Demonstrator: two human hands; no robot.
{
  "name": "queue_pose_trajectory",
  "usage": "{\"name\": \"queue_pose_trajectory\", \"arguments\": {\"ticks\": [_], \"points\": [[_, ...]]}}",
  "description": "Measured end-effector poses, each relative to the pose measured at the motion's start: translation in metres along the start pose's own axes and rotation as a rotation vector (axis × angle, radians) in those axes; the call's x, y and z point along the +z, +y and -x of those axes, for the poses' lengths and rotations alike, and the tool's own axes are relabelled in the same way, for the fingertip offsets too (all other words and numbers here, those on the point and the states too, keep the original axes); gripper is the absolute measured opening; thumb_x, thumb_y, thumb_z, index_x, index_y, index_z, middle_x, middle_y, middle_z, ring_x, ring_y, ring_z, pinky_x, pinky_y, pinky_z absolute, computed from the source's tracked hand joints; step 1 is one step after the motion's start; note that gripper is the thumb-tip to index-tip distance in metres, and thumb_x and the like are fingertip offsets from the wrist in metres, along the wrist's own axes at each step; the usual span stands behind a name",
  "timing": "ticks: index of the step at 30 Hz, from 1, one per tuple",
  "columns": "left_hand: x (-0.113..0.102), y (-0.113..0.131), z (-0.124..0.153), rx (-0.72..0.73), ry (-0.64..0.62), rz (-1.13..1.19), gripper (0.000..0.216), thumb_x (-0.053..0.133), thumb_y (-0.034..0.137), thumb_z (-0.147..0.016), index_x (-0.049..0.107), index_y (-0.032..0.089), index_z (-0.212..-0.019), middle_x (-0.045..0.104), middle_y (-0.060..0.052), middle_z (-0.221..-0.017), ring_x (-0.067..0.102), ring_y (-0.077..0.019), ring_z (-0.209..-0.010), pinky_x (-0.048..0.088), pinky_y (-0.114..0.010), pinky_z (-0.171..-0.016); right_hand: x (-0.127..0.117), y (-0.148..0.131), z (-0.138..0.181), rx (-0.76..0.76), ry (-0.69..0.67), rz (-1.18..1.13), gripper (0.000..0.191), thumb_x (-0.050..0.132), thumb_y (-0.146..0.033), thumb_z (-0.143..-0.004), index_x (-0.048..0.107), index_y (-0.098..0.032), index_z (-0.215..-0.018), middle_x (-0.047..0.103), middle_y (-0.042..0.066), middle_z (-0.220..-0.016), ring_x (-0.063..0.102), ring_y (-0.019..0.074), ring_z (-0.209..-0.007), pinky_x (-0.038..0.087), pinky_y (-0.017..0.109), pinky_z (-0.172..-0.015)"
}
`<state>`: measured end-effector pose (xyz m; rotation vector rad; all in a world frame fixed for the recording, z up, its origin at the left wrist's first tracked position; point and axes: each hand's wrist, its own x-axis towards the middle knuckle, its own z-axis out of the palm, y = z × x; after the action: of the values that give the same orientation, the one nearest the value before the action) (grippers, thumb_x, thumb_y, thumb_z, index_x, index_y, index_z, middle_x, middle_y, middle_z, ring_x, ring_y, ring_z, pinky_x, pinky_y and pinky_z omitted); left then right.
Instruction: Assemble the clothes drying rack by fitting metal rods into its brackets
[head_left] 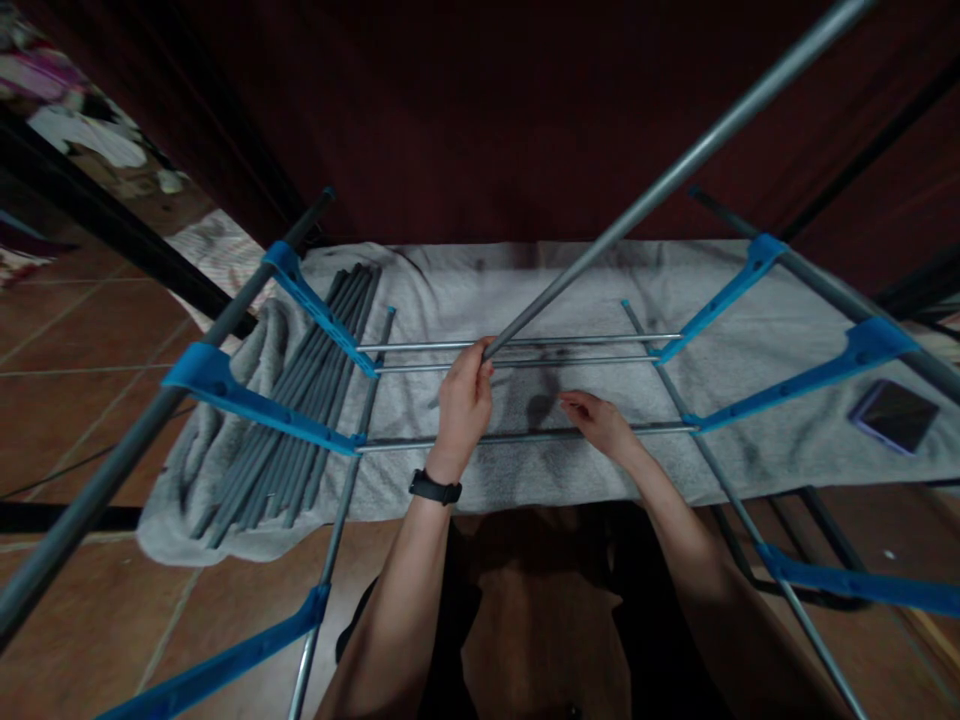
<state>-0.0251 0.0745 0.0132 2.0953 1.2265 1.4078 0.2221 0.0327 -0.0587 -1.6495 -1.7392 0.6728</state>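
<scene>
My left hand [466,398], with a black band on its wrist, is closed around the lower end of a long grey metal tube [645,208]. The tube slants up and away to the upper right. My right hand [596,420] holds nothing that I can see; its fingers are partly bent and apart from the tube, above a thin crossbar [517,437]. Both hands are inside a frame of grey tubes joined by blue plastic brackets, one bracket [262,405] at the left and another [806,375] at the right. Thin crossbars span between the two sides.
A bundle of grey tubes [300,410] lies at the left on a grey towel [577,280] spread over a bench. A phone [896,415] rests at the right end. Dark red fabric [510,120] hangs behind. Tiled floor [75,410] and piled clothes [82,130] show at left.
</scene>
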Motion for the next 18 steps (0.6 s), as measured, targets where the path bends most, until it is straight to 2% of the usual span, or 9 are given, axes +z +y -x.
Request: {"name": "queue_pose_trajectory", "arguments": {"ticks": [12,18], "points": [[-0.007,-0.012,0.001,-0.021,-0.106,-0.14,0.034,0.045,0.019,-0.097,0.063,0.019,-0.126,0.07,-0.011,-0.112,0.065,-0.024,-0.106,0.051,-0.039,-0.093,-0.004,0.004,-0.004,0.031,0.061,-0.06,0.027,0.056,-0.026,-0.088,0.073,-0.021,-0.11,0.077,0.008,-0.106,0.073,0.022,-0.095,0.058,0.038,-0.091],[-0.015,-0.022,0.0,-0.079,-0.171,-0.197,0.035,0.047,0.017,-0.094,0.064,0.02,-0.124,0.071,-0.01,-0.11,0.066,-0.0238,-0.104,0.052,-0.039,-0.093,-0.008,0.008,-0.006,0.051,0.089,-0.101,0.028,0.057,-0.028,-0.088,0.072,-0.021,-0.11,0.078,0.008,-0.103,0.073,0.0205,-0.091,0.059,0.036,-0.088]]}}
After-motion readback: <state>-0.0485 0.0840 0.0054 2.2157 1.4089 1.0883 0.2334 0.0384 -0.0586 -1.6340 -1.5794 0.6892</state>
